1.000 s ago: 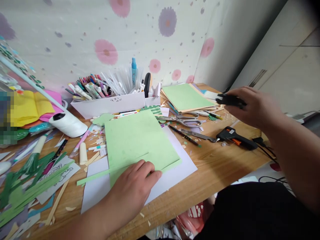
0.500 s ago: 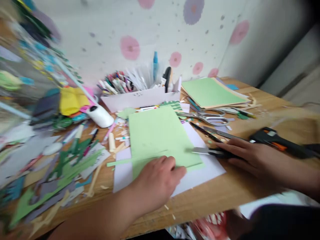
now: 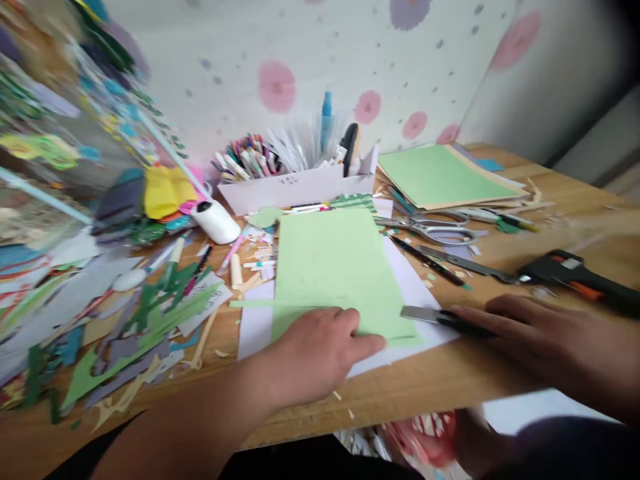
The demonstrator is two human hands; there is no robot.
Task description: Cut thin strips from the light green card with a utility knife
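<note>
Paper sheet matt; knife blade smooth metal, handle probably plastic; tabletop wood.

Wood table: white sheet near front edge, pen box at back, paper stack by back-right corner.

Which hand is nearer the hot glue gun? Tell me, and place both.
Right. The right hand, holding the utility knife, is just on the near side of the hot glue gun; the left hand rests on the green paper, well to its left.
</note>
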